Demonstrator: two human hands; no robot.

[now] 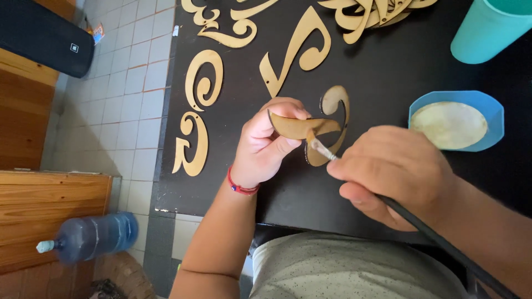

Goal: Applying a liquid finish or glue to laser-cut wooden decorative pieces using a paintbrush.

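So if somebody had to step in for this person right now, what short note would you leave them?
Left hand: lifts a curved wooden cutout off the black table, pinched between thumb and fingers.
Right hand: grips a long dark-handled brush, its bristles touching the lower edge of that cutout.
Nearby: a blue dish of pale liquid to the right, a teal cup at the top right, and more scroll-shaped cutouts spread across the table.
Done: the held piece looks darker than the pale ones lying flat, so it seems partly coated.
Left: the other pieces appear uncoated.
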